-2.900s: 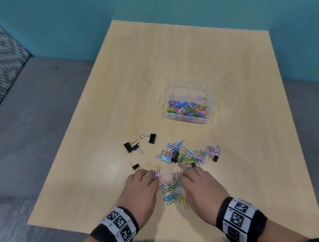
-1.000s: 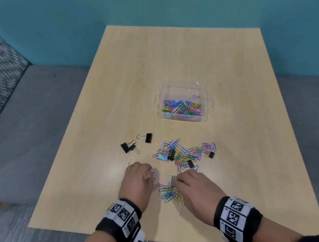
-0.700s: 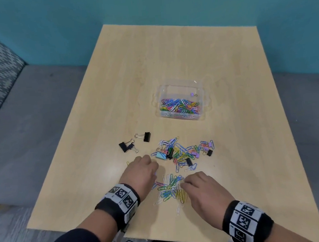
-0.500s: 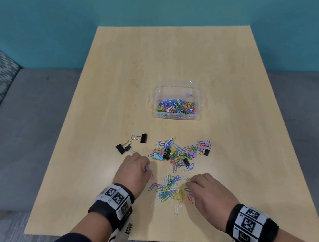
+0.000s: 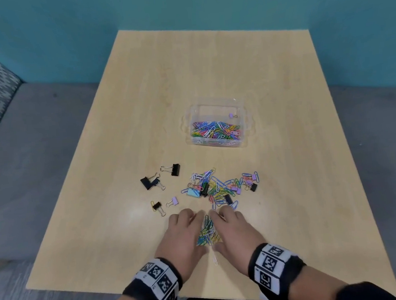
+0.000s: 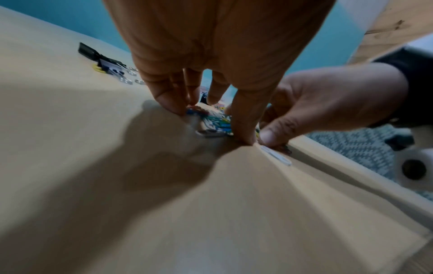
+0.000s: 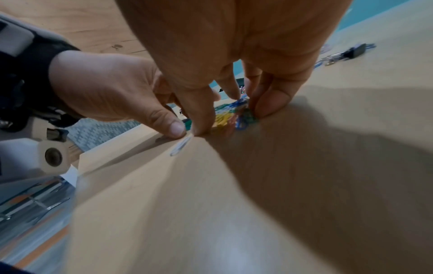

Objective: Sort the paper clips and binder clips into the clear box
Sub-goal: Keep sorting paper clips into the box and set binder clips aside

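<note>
Soft, even light from overhead fills the head view, which is fairly sharp, with a pale glare patch on the table (image 5: 135,211) near the hands and straight edges bowing toward the frame borders. Both wrist views are dimmer, blurred and strongly stretched at the edges. In them the left hand (image 6: 211,55) and the right hand (image 7: 234,46) cast broad, soft shadows onto the near tabletop, and a faint sheen shows along the bottom.

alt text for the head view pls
Left hand and right hand cup a small heap of paper clips on a wooden table. Beyond lie scattered binder clips and a clear box part-filled with clips.
</note>
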`<state>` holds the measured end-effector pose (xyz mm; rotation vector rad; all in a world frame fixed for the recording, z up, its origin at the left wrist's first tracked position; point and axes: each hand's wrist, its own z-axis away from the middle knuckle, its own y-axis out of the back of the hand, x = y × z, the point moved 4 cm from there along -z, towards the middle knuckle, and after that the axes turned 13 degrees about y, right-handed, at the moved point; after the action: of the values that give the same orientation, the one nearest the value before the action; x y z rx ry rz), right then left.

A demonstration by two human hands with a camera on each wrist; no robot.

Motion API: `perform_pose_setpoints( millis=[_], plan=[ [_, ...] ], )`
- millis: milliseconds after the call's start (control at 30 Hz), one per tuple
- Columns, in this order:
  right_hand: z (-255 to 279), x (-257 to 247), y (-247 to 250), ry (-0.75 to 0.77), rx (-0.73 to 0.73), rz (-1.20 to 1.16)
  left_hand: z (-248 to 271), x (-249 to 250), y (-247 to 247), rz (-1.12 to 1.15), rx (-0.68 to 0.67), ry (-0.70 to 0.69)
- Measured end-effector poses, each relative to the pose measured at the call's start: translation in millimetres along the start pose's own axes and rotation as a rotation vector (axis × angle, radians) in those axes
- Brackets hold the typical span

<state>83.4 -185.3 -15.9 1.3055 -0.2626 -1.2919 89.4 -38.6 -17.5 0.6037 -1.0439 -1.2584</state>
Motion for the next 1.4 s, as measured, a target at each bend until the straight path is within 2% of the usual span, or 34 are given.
perform_pose_setpoints(
  millis=[233, 467, 567, 700, 767, 933, 1033, 1200, 1300, 1400],
  plan=[
    [-17.2, 5.6, 3.2, 0.046, 0.075, 0.023, -15.0, 7.5, 4.0, 0.093, 0.093, -0.047],
    [-15.2, 11.3, 8.6, 0.060, 0.026, 0.055, -21.0, 8.3, 6.2, -0.046, 0.098, -0.050],
    [-13.3, 14.7, 12.2, 0.064, 0.010, 0.078, -20.4, 6.9, 8.2, 0.032, 0.068, -0.026],
    [-10.4, 19.2, 14.3, 0.057, 0.025, 0.043, -21.0, 1.7, 12.1, 0.163, 0.092, 0.044],
    [-8.3, 20.4, 20.4, 0.018, 0.039, -0.040, -22.1, -1.4, 15.3, 0.232, 0.075, 0.081],
    [-3.2, 31.3, 50.6, -0.098, 0.098, -0.420, -30.6, -5.9, 43.3, 0.507, 0.021, 0.172],
    [-20.8, 51.9, 84.6, -0.193, 0.223, -0.609, -55.5, 0.1, 80.9, 0.730, -0.008, 0.257],
    [-76.9, 88.8, 158.0, -0.261, 0.471, -0.595, -128.6, 22.7, 148.3, 0.751, 0.133, 0.217],
    [-111.4, 116.4, 190.1, -0.299, 0.542, -0.511, -186.6, 47.7, 165.5, 0.659, 0.151, 0.212],
    [-127.7, 111.0, 201.5, -0.290, 0.499, -0.459, -206.4, 60.8, 168.2, 0.583, 0.131, 0.197]
  ],
)
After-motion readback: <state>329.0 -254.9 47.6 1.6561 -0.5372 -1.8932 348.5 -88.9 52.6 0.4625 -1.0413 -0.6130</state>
